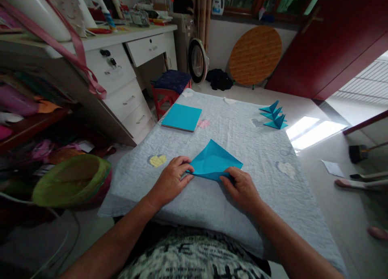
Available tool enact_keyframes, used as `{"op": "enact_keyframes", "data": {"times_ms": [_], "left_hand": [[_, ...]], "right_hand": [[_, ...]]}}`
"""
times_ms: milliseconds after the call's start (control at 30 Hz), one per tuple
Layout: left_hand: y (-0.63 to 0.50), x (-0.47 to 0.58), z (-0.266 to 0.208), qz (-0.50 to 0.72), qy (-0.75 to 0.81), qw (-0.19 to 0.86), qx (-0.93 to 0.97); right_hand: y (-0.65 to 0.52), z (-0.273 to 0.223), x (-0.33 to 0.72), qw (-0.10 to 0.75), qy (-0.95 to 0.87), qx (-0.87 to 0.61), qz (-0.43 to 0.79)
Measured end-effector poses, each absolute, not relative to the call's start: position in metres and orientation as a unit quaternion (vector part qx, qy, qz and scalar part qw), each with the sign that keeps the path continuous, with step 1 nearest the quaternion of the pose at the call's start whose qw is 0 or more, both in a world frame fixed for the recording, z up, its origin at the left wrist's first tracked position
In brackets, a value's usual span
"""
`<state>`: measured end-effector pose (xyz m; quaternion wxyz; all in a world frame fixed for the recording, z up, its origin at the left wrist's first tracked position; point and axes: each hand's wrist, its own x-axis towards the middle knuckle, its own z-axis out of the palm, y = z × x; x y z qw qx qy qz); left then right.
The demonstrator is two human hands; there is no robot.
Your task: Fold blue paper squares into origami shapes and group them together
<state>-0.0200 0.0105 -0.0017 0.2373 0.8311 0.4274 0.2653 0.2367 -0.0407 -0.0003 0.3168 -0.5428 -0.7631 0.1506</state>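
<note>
A blue sheet of origami paper (pixel 214 158) lies on the cloth-covered table, its near edge folded up and its far corner pointing away from me. My left hand (pixel 175 174) pinches the sheet's left corner between thumb and fingers. At the near right part of the fold, my right hand (pixel 241 186) grips the paper, with the thumb in front and the fingers curled over. Beyond my left hand rests a square stack of blue paper (pixel 182 117). Several folded blue paper pieces (pixel 275 116) with pointed tips stand in a row at the far right.
A pale quilted cloth (pixel 266 206) covers the table. To the left are a white desk with drawers (pixel 117 75) and a yellow-green lined bin (pixel 69 182). A red stool (pixel 169 89) stands past the far left corner; a round wooden board (pixel 255 55) leans on the wall.
</note>
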Motion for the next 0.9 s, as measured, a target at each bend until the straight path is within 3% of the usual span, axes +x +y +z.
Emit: {"op": "enact_keyframes", "data": {"times_ms": [333, 600, 767, 900], "left_hand": [[0.016, -0.016, 0.003, 0.254, 0.461, 0.247, 0.814], [0.013, -0.01, 0.007, 0.236, 0.464, 0.19, 0.833], [0.0, -0.005, 0.004, 0.271, 0.385, 0.116, 0.874], [-0.003, -0.001, 0.004, 0.258, 0.388, 0.142, 0.873]], "right_hand": [[-0.042, 0.0, 0.235, 0.309, -0.712, -0.599, 0.196], [-0.039, -0.003, 0.235, 0.312, -0.706, -0.611, 0.176], [-0.038, -0.004, 0.234, 0.313, -0.703, -0.615, 0.174], [-0.038, -0.005, 0.234, 0.316, -0.698, -0.615, 0.184]]}}
